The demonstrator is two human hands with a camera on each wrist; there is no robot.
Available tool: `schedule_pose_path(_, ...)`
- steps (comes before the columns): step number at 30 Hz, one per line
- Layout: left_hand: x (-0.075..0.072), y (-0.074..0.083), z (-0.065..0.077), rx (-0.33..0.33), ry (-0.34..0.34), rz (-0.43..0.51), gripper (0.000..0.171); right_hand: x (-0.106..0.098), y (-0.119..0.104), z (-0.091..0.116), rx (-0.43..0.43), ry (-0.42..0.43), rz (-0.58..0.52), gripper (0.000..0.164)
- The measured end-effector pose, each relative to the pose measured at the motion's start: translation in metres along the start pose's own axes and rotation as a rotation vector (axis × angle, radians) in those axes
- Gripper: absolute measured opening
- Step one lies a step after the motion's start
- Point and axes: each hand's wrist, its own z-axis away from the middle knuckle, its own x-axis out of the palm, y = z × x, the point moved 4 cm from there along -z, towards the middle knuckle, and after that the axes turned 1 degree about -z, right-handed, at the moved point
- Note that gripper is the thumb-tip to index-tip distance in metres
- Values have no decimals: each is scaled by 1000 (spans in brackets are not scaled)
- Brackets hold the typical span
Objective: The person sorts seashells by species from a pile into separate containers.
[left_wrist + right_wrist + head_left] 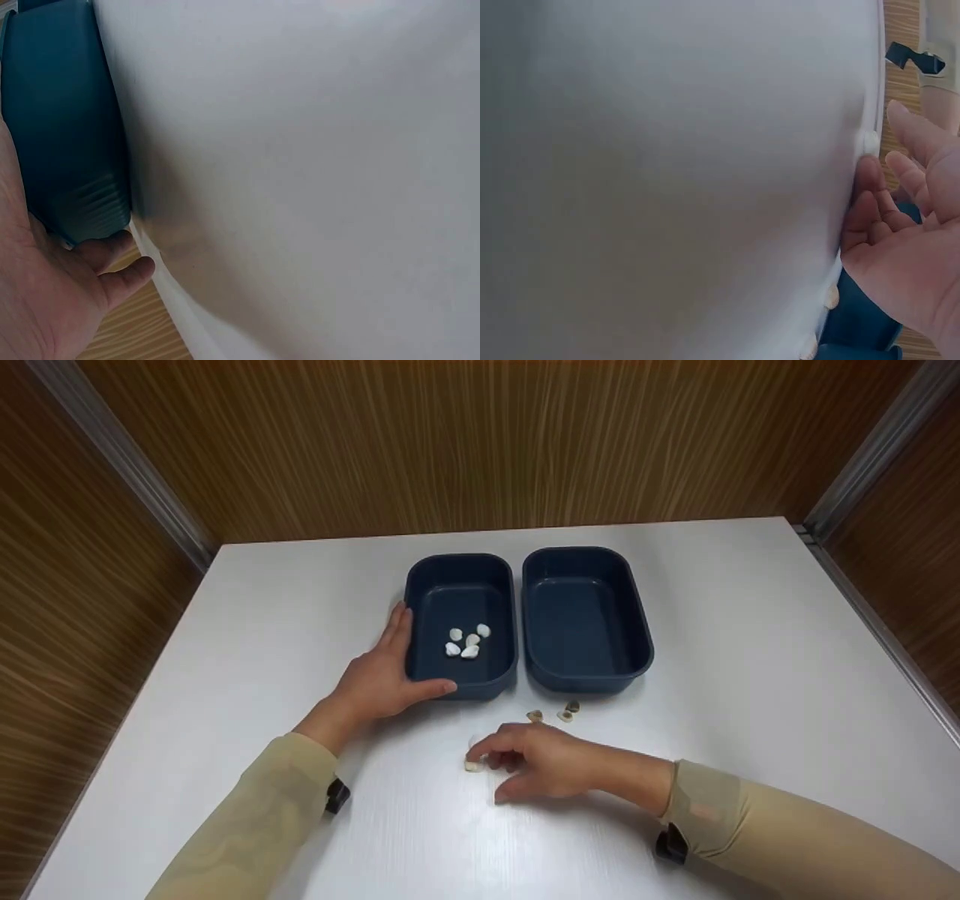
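My left hand (pixel 379 679) lies against the left dark blue bin (pixel 461 690), its fingers along the left wall and its thumb over the front rim. In the left wrist view, the fingertips show at the corner of the bin (pixel 64 112). Several white seashells (pixel 470 651) lie on the bin's floor. My right hand (pixel 551 761) is low over the table, index fingertip right at a pale seashell (pixel 472 766) and thumb held apart. Another white shell is partly hidden behind that index finger. The right wrist view shows a white shell (pixel 871 142) just beyond the fingertips.
Beside the left bin stands a second dark blue bin (pixel 589 682) with a bare floor. In front of it, brownish shells (pixel 565 715) lie on the white table (pixel 300 585), one close to my right knuckles. Wood-grain panels (pixel 480 450) rise behind and on both sides.
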Motion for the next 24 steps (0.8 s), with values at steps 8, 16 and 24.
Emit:
schedule_pose_path(8, -1, 0, 1, -2, -3, 0, 141, 6, 0, -2, -8, -48, 101, 66)
schedule_pose_path(16, -1, 0, 1, -5, -5, -2, 141, 7, 0, -4, 3, -67, 152, 67)
schedule_pose_path(24, -1, 0, 0, -12, -5, -8, 144, 7, 0, -5, 0, -67, 167, 70)
